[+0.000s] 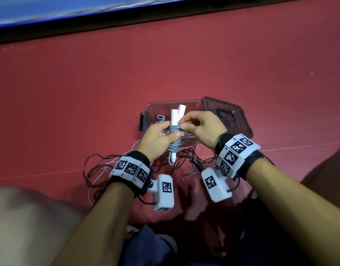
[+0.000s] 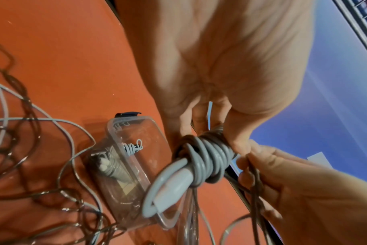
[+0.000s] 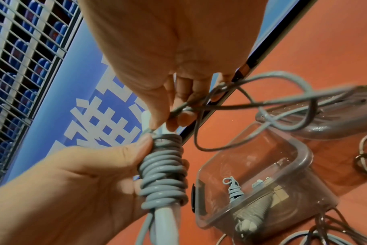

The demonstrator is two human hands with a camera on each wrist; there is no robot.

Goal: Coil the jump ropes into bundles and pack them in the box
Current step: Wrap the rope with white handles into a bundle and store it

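Head view shows my left hand [image 1: 157, 139] wrapped around a grey jump rope bundle [image 1: 174, 138], thumb pressed across the coils, with the two white handles [image 1: 177, 115] poking up above my fingers. My right hand [image 1: 201, 129] sits just beside it — thumb and forefinger pinching the rope at the top of the coil, the grip closed on the cord itself. From the right wrist view, the rope's loose end [image 3: 268, 99] loops away from that pinch toward the lid. I hold the bundle in the air, above the near edge of the clear plastic box [image 1: 197, 106], which stands open on the red floor [image 1: 88, 93]. Its dark-tinted lid [image 1: 232, 116] lies just to the right of the box. Inside the box I see a coiled grey rope with white handles [image 2: 113, 167] lying on the bottom — the left wrist view shows it best. More rope, grey and dark brown [image 1: 94, 167], sprawls uncoiled on the floor under my wrists. Both wrists carry black bands with white marker blocks [image 1: 130, 168]. A blue board [image 1: 69, 10] runs along the far edge of the floor.
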